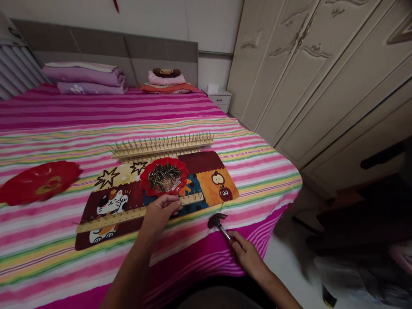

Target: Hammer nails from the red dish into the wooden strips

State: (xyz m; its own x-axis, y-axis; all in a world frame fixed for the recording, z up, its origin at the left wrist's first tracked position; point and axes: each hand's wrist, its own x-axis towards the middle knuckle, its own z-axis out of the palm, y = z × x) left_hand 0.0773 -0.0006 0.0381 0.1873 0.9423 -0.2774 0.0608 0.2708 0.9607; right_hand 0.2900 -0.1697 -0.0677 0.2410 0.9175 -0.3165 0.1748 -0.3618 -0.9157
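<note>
My right hand (pixel 246 253) is wrapped round the handle of a claw hammer (pixel 216 220), whose dark head hangs over the bed's front edge. My left hand (pixel 162 210) lies over a pale wooden strip (pixel 122 217), thumb and fingers pinched together; whatever is between them is too small to make out. Several nails stand in the strip's right end, and small holes or marks run along it. Just behind the hand is a red scalloped bowl (pixel 146 182) full of loose nails. Beneath these lies a patterned mat (pixel 210 165) with a cat and apples.
Further back, wooden strips (pixel 161 147) carry rows of upright nails. A red tray (pixel 38 182) lies at the left on the striped bedspread (pixel 264 171). Folded bedding (pixel 85 77) rests by the headboard (pixel 96 47). Wardrobe doors (pixel 309 73) rise at the right.
</note>
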